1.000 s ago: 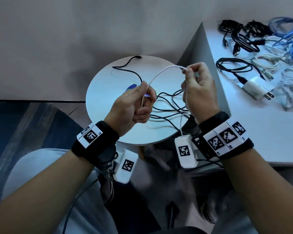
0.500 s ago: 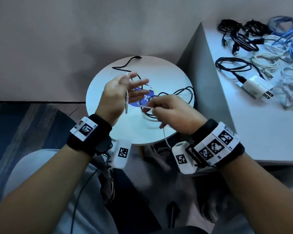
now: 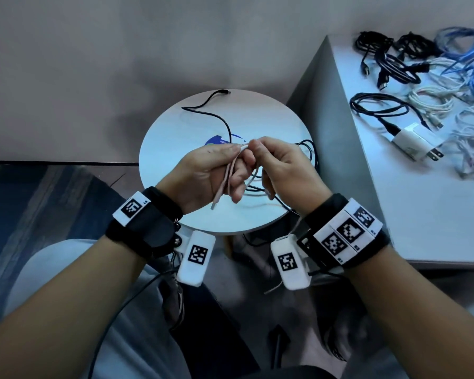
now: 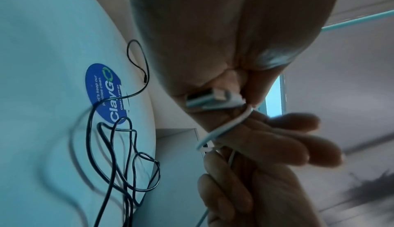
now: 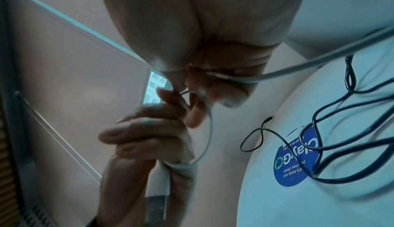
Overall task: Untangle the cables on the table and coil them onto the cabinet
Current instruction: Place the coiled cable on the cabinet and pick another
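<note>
Over the round table (image 3: pixel 260 116) my left hand (image 3: pixel 230 170) grips a few folded loops of a white cable (image 3: pixel 226 184), and the USB plug (image 3: pixel 213 207) hangs below my palm. My right hand (image 3: pixel 257 151) pinches the same cable right at my left thumb. In the left wrist view the white cable (image 4: pixel 230 122) runs from the plug (image 4: pixel 204 99) across my fingers. The right wrist view shows the white cable (image 5: pixel 210 126) looping down to the plug (image 5: pixel 155 197) in my left hand. A tangled black cable (image 3: pixel 216 116) lies loose on the table.
The grey cabinet (image 3: pixel 422 214) stands to the right. On it lie several coiled black, white and blue cables (image 3: pixel 381 108) and a white charger (image 3: pixel 411 138). A blue sticker (image 3: pixel 216 139) marks the table's middle. My knees and a dark floor are below.
My hands have come together. The left hand, with spread fingers half a second ago, now grips the white loops. The right hand rose from low over the table to the left thumb.
</note>
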`<state>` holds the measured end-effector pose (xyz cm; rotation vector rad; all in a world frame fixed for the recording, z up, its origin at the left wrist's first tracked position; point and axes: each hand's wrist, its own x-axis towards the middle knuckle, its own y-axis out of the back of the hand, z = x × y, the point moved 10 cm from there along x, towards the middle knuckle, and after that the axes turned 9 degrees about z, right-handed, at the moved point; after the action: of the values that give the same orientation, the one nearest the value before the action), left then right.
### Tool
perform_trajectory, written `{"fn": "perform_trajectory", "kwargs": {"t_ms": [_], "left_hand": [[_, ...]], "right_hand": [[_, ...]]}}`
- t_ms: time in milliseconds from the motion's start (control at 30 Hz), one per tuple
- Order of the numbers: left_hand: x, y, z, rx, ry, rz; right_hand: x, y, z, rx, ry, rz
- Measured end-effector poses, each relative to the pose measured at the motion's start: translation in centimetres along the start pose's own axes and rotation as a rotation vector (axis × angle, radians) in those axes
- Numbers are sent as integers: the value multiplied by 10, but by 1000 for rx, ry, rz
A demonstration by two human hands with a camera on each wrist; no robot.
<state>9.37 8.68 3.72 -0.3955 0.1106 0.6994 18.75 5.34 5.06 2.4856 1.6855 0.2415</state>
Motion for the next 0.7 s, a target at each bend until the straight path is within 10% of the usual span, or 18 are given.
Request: {"fn": "perform_trajectory", "kwargs": {"t_ms": [367,567,700], "left_hand": [[5,4,4,-188,4,36],[10,46,30,-471,-141,244],[8,46,29,133,-209,349]], "right_hand": [[-1,0,7,23,-40,38],[-23,-35,34,-536,-61,-209],[-30,-47,15,-568,-3,-302]]}}
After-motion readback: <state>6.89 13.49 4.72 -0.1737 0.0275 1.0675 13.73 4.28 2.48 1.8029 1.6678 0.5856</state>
